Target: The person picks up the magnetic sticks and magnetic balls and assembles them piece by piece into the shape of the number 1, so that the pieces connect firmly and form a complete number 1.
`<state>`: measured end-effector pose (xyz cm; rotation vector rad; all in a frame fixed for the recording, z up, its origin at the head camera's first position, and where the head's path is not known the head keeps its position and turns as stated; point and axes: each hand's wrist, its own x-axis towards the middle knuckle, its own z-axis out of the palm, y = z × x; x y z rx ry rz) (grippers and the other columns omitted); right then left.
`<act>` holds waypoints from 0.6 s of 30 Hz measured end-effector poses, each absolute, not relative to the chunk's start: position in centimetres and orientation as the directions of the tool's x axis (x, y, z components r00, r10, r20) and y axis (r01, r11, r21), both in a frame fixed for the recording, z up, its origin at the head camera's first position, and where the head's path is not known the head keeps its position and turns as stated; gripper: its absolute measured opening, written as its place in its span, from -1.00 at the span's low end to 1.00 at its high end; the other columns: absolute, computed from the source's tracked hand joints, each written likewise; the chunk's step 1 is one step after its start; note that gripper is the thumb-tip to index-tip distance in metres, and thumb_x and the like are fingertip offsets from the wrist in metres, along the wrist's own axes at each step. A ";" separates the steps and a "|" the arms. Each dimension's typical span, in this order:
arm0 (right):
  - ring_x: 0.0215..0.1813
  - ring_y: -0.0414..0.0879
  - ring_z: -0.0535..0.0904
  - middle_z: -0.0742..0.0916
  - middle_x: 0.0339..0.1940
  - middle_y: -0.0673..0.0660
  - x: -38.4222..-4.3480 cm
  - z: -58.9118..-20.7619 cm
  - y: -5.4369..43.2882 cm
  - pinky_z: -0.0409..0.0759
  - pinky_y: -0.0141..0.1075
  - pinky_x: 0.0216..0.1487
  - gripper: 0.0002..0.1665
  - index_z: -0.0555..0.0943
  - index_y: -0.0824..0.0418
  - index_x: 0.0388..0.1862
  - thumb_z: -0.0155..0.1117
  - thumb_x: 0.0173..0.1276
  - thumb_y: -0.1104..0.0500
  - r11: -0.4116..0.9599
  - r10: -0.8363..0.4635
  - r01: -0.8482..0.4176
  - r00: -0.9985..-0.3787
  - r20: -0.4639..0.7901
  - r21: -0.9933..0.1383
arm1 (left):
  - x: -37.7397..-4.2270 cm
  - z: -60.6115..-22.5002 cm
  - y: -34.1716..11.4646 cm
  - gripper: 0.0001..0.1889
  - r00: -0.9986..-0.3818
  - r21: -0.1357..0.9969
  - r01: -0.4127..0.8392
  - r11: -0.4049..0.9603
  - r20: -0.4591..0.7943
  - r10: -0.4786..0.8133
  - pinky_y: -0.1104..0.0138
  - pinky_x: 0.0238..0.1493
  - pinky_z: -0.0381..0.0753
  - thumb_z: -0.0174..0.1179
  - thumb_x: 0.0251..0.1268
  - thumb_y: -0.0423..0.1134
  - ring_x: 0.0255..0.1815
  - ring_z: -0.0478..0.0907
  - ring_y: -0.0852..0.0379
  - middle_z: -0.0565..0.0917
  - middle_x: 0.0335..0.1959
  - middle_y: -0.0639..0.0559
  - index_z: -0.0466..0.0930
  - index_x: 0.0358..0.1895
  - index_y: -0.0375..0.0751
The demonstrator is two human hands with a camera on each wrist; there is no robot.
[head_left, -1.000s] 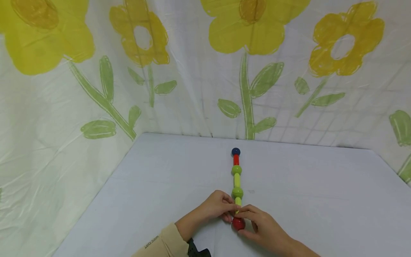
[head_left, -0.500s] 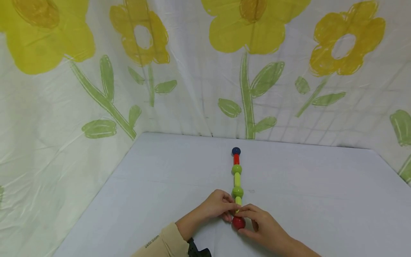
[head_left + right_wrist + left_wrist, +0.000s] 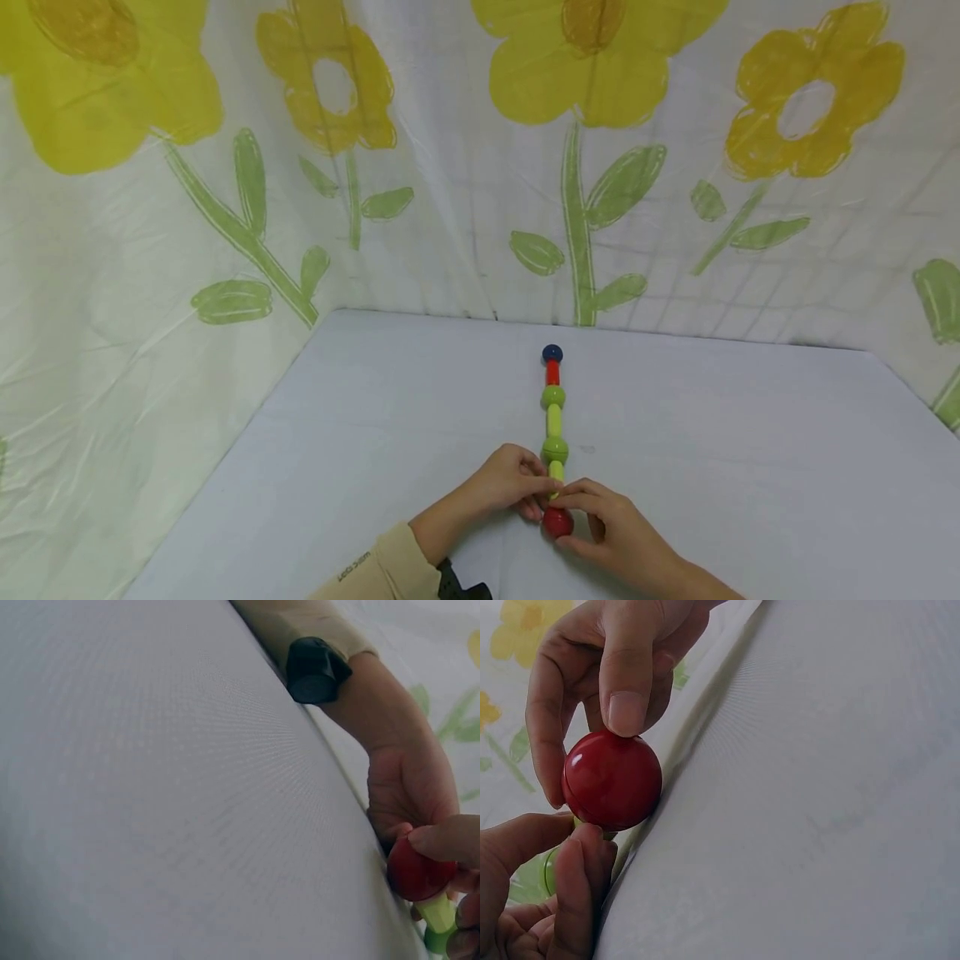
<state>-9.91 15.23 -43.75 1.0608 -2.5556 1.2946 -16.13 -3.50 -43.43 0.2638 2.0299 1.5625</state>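
Note:
A straight row of balls and rods lies on the white table, running away from me in the head view. At its near end is a red ball (image 3: 557, 522), which my right hand (image 3: 618, 533) pinches between thumb and fingers. My left hand (image 3: 510, 481) pinches the near yellow-green rod (image 3: 556, 472) just beyond that ball. Farther along come a green ball (image 3: 555, 450), another yellow-green rod (image 3: 554, 420), a second green ball (image 3: 553, 396), a red rod (image 3: 552, 372) and a dark blue ball (image 3: 552, 354). In the left wrist view the red ball (image 3: 613, 781) partly hides the row behind it.
The white tabletop (image 3: 712, 450) spreads on both sides of the row. Behind it hangs a white curtain (image 3: 442, 192) printed with yellow flowers. A black wrist camera (image 3: 459, 583) sits below the beige left sleeve (image 3: 390, 567).

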 end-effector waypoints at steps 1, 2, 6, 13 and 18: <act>-0.54 -0.53 0.25 0.65 -0.13 0.07 -9.9 -43.7 15.3 0.35 -0.57 -0.61 -0.61 0.59 0.24 -0.06 0.41 0.09 0.25 0.399 -0.537 -0.614 -0.759 0.369 -0.682 | -16.1 -43.4 -3.5 -0.84 -0.824 0.938 -0.180 0.297 -0.308 0.475 0.50 -0.73 0.48 0.26 0.16 -0.28 -0.78 0.50 0.26 0.67 -0.60 -0.16 0.58 -0.37 -0.35; -0.54 -0.53 0.24 0.65 -0.13 0.07 -9.9 -43.7 15.3 0.34 -0.57 -0.61 -0.60 0.59 0.23 -0.06 0.42 0.08 0.26 0.396 -0.531 -0.615 -0.759 0.377 -0.681 | -16.1 -43.4 -3.6 -0.83 -0.824 0.939 -0.181 0.292 -0.307 0.476 0.50 -0.73 0.48 0.26 0.16 -0.28 -0.78 0.50 0.26 0.67 -0.60 -0.16 0.58 -0.37 -0.35; -0.58 -0.54 0.22 0.65 -0.13 0.08 -10.0 -43.8 15.6 0.31 -0.58 -0.64 -0.56 0.59 0.23 -0.06 0.46 0.02 0.27 0.395 -0.500 -0.632 -0.757 0.421 -0.667 | -16.0 -43.4 -3.6 -0.84 -0.819 0.941 -0.192 0.280 -0.311 0.483 0.51 -0.72 0.48 0.25 0.17 -0.28 -0.78 0.51 0.27 0.67 -0.62 -0.13 0.59 -0.37 -0.36; -0.60 -0.51 0.22 0.64 -0.14 0.06 -10.5 -43.4 16.4 0.31 -0.57 -0.64 -0.57 0.59 0.21 -0.08 0.46 0.03 0.26 0.445 -0.449 -0.620 -0.779 0.438 -0.646 | -16.0 -43.3 -3.8 -0.81 -0.808 0.939 -0.203 0.277 -0.321 0.495 0.51 -0.70 0.50 0.26 0.17 -0.23 -0.77 0.52 0.27 0.62 -0.67 -0.02 0.60 -0.37 -0.35; -0.61 -0.51 0.22 0.64 -0.14 0.05 -11.0 -42.6 17.1 0.32 -0.55 -0.63 -0.53 0.60 0.23 -0.08 0.49 -0.05 0.29 0.508 -0.402 -0.601 -0.799 0.447 -0.617 | -16.5 -42.9 -4.7 -0.78 -0.814 0.928 -0.202 0.314 -0.338 0.473 0.45 -0.63 0.56 0.26 0.17 -0.19 -0.73 0.54 0.25 0.64 -0.63 -0.03 0.60 -0.33 -0.33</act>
